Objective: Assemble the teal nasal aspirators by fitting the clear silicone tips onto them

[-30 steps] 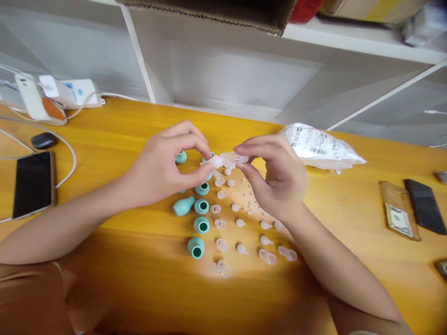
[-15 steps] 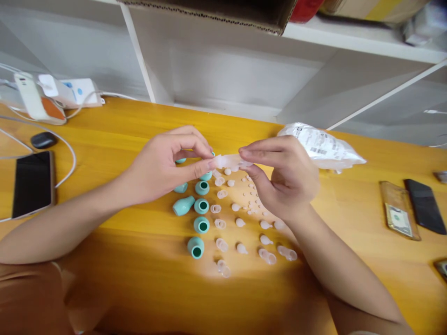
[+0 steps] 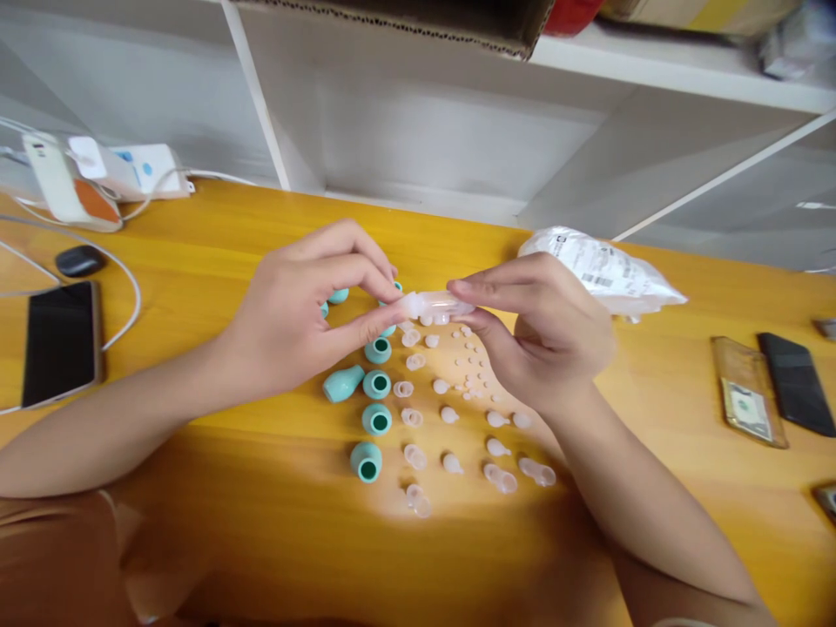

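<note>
Between my two hands, above the table, lies a small translucent plastic tube (image 3: 439, 304) held level. My left hand (image 3: 320, 305) pinches its narrower left end between thumb and forefinger. At the other end, the thumb and fingers of my right hand (image 3: 539, 331) close on the tube. Below are several teal bulb-shaped pieces with dark openings (image 3: 377, 386); one teal bulb (image 3: 343, 384) rests on its side. Next to them runs a column of clear plastic cups (image 3: 412, 418). Further right are white teardrop-shaped pieces (image 3: 449, 415) and tiny white beads (image 3: 471, 361).
A white plastic parcel bag (image 3: 604, 272) lies behind my right hand. On the right are a clear phone case (image 3: 749, 392) and a black phone (image 3: 798, 383). Another phone (image 3: 62, 344), a black mouse (image 3: 81, 260) and a power strip with cables (image 3: 153, 170) occupy the left.
My right hand has shifted slightly to the right and my left hand has turned a little. Both still grip the translucent tube. The pieces on the table have not moved.
</note>
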{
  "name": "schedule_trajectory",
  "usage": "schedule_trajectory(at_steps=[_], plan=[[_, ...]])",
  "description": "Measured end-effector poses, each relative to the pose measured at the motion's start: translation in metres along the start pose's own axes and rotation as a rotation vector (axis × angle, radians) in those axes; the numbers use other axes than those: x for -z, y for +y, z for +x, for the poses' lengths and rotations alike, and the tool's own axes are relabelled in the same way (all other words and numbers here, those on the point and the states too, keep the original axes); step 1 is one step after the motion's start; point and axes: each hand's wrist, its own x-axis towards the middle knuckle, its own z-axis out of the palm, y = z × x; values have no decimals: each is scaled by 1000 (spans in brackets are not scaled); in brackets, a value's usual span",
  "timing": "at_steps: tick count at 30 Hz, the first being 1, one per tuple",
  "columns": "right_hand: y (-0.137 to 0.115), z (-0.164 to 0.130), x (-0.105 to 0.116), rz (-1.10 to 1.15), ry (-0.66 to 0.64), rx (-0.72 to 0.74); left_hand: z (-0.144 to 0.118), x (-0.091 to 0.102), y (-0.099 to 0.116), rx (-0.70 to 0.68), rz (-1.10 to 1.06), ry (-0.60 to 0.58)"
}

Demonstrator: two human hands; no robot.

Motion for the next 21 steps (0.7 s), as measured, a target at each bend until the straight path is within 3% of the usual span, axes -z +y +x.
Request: schedule_trajectory(at_steps=[4, 9, 16, 21], plan=[[1, 0, 0, -34, -6, 38, 1, 5, 3, -22, 45, -9], [0, 0, 0, -23, -5, 27, 2, 7, 5, 67, -58, -41], [-1, 2, 0, -45, 13, 24, -1, -3, 9, 340, -414, -97], [-2, 0, -1, -50, -4, 7, 4, -2, 11, 365, -546, -133]])
